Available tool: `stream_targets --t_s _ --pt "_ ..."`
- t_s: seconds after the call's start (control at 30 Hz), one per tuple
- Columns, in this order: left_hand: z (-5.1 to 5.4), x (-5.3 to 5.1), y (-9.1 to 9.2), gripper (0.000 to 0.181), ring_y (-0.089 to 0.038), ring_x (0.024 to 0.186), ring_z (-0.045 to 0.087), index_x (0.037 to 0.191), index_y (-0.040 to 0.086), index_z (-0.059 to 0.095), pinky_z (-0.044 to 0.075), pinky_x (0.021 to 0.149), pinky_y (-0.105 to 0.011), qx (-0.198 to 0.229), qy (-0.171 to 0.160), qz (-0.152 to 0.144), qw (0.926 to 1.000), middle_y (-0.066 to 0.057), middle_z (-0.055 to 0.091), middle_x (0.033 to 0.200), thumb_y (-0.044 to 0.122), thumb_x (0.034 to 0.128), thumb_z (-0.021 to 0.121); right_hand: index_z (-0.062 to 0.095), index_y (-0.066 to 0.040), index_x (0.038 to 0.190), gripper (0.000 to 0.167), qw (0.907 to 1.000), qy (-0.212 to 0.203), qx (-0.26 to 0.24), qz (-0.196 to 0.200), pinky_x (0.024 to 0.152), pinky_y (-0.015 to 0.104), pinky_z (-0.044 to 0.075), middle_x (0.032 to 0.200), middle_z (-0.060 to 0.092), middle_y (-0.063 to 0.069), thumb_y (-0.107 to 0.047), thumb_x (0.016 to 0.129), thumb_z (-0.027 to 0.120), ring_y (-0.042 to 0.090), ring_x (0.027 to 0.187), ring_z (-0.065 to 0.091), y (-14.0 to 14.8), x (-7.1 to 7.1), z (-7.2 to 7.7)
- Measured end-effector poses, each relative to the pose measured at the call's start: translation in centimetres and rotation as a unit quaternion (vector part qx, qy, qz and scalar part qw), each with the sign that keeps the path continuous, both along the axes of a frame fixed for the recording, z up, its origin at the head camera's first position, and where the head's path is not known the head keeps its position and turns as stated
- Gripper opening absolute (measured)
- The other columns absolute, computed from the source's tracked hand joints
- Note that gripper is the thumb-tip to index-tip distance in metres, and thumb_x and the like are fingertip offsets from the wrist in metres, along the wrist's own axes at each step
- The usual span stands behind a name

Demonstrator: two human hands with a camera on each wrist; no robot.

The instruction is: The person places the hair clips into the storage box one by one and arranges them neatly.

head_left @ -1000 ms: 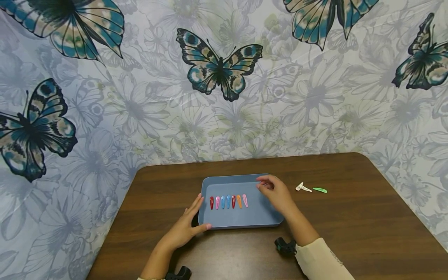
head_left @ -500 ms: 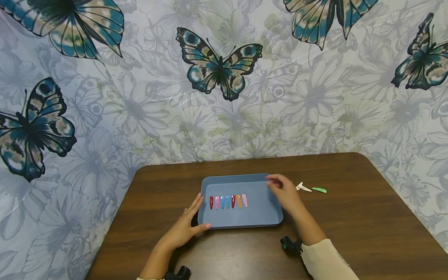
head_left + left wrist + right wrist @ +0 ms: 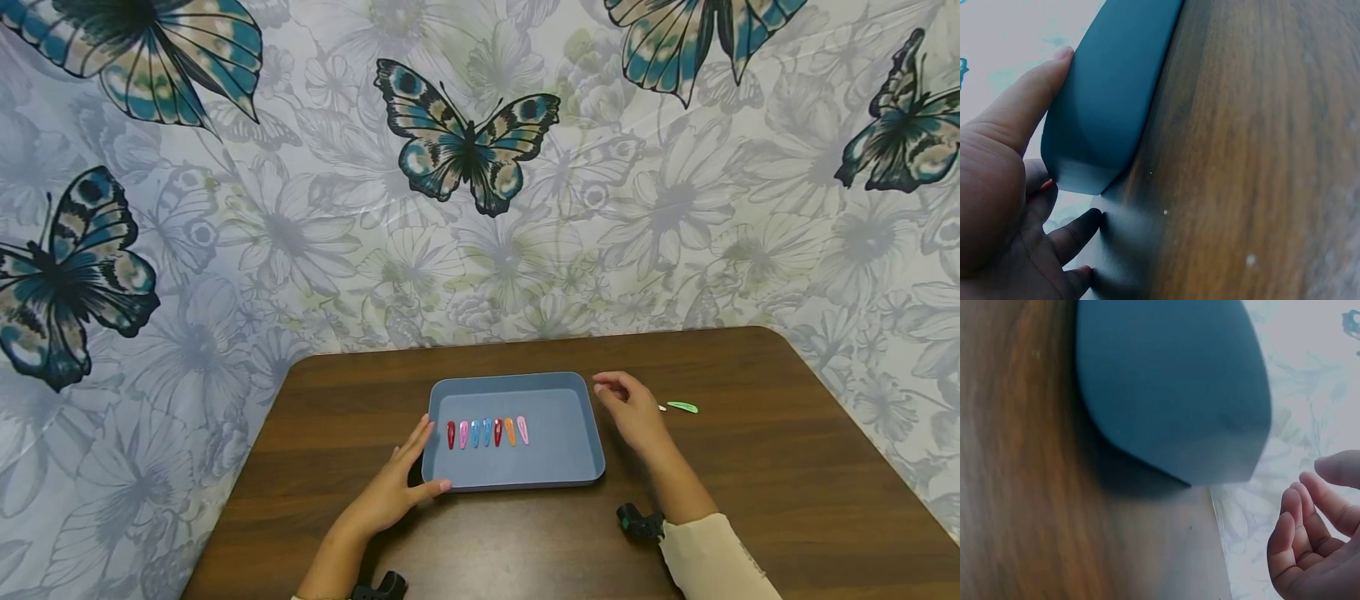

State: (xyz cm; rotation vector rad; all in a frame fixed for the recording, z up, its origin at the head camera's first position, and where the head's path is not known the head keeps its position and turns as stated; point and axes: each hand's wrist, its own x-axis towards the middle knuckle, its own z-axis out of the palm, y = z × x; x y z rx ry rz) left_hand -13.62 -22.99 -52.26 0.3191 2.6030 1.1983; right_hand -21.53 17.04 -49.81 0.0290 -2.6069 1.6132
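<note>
Seven small, glossy, teardrop-shaped hair clips (image 3: 487, 432) lie side by side in a shallow blue-grey rectangular tray (image 3: 558, 454), left of its centre; that much of the lining-up looks done. What seems left lies on the brown wood-grain table (image 3: 750, 483), right of the tray: a slim bright-green clip (image 3: 682, 407) and a white piece (image 3: 662, 408), only a bit showing beside the right hand (image 3: 633, 414). That hand is near the tray's far-right corner, fingers loosely bent, tips close to the thumb, nothing visible between. The left hand (image 3: 393, 487) touches the tray's left end, thumb and fingers spread apart.
</note>
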Motion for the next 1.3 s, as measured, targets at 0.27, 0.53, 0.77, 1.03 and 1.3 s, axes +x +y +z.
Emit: stream_targets --t_s 0.27,0.53,0.77,1.03,1.3 --pt "0.1 0.0 0.0 0.098 -0.039 0.158 0.001 0.164 0.029 0.013 -0.005 0.122 -0.069 -0.004 -0.001 0.005 1.0000 0.008 -0.001 0.173 0.049 0.0895 0.073 0.064 -0.007 0.131 0.037 0.9996 -0.018 0.007 -0.019 0.079 0.021 0.047 0.120 0.065 0.013 -0.031 0.105 0.056 0.013 0.098 0.056 1.7 -0.1 0.4" --pt "0.1 0.0 0.0 0.099 -0.039 0.158 0.000 0.164 0.030 0.013 -0.004 0.122 -0.069 -0.003 -0.005 0.007 1.0000 0.011 -0.001 0.172 0.051 0.0888 0.073 0.063 -0.006 0.132 0.036 0.9983 -0.033 -0.005 -0.047 0.075 0.018 0.048 0.123 0.064 0.014 -0.028 0.104 0.056 0.012 0.098 0.056 3.2 -0.4 0.5" --pt "0.1 0.0 0.0 0.099 -0.039 0.158 -0.002 0.164 0.030 0.013 -0.005 0.121 -0.070 0.001 -0.006 0.006 1.0000 0.012 -0.002 0.172 0.052 0.0884 0.073 0.063 -0.004 0.131 0.035 0.9975 -0.034 0.008 -0.062 0.077 0.014 0.046 0.124 0.064 0.016 -0.025 0.103 0.059 0.010 0.099 0.056 4.4 -0.6 0.2" --pt "0.0 0.0 0.0 0.098 -0.039 0.158 0.000 0.164 0.030 0.013 -0.004 0.121 -0.070 -0.006 -0.003 0.009 0.9999 0.008 0.000 0.173 0.050 0.0888 0.074 0.063 0.001 0.128 0.034 0.9973 -0.030 0.025 -0.062 0.074 0.009 0.046 0.121 0.067 0.020 -0.017 0.100 0.064 -0.004 0.089 0.055 5.6 -0.9 -0.6" --pt "0.0 0.0 0.1 0.099 -0.039 0.158 -0.001 0.164 0.029 0.012 -0.004 0.121 -0.071 -0.001 -0.003 0.004 1.0000 0.009 -0.001 0.173 0.049 0.0892 0.073 0.061 0.002 0.131 0.037 0.9958 -0.059 0.046 -0.054 0.075 0.013 0.046 0.124 0.066 0.021 -0.018 0.100 0.063 0.016 0.102 0.061 6.7 -0.9 -0.9"
